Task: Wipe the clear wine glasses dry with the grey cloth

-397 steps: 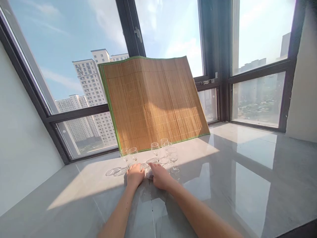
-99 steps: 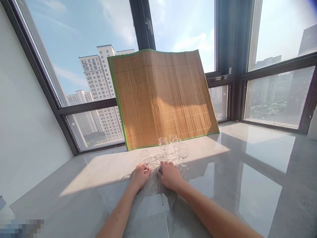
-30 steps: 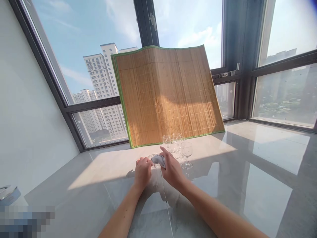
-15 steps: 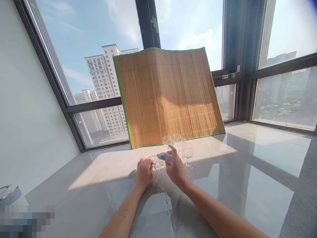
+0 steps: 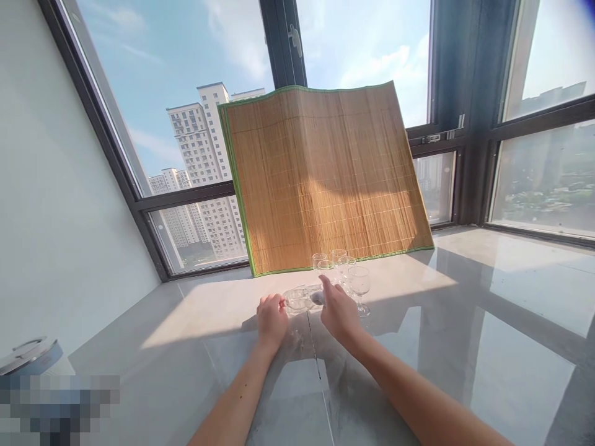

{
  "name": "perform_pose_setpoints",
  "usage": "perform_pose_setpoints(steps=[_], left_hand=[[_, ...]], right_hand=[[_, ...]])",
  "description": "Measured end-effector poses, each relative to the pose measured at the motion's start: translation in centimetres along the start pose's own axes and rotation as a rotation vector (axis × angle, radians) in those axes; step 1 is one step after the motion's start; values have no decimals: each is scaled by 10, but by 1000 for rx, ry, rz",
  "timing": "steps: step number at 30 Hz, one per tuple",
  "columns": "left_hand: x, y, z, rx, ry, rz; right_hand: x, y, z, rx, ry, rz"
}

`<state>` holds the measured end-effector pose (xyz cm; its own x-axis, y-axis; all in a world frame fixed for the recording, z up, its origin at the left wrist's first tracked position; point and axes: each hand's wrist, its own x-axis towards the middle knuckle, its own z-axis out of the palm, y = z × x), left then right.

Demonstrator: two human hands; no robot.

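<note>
Two bare forearms (image 5: pixel 235 389) reach forward, converging. The left hand (image 5: pixel 272 319) is curled, knuckles upward; the right hand (image 5: pixel 341 310), near but apart, bends inward, one finger extended toward the left.

Looks like a home, most likely a flat well above the ground: has dark window frames (image 5: pixel 281 43) across the top, looks out on apartment towers (image 5: pixel 198 145) at upper left, and shows glossy tiles (image 5: pixel 162 384) below, a green-edged bamboo mat (image 5: pixel 320 179) at centre and stemmed glasses (image 5: pixel 359 282) lower centre.
</note>
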<state>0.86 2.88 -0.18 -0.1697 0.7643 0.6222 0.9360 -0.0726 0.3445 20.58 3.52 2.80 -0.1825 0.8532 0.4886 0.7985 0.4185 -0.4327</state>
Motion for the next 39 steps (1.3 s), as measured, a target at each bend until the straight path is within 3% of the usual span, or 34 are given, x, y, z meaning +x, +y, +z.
perform_pose_setpoints(steps=[7,21,28,39], left_hand=[[-1,6,-4,73,-108,48],[-2,10,0,120,-206,57],[-3,8,9,-29,-212,82],[-5,9,8,-104,-242,62]], right_hand=[[-2,0,13,187,-64,-97],[-6,-6,21,526,10,-220],[-4,-6,23,581,110,-208],[-4,-7,25,569,119,-194]])
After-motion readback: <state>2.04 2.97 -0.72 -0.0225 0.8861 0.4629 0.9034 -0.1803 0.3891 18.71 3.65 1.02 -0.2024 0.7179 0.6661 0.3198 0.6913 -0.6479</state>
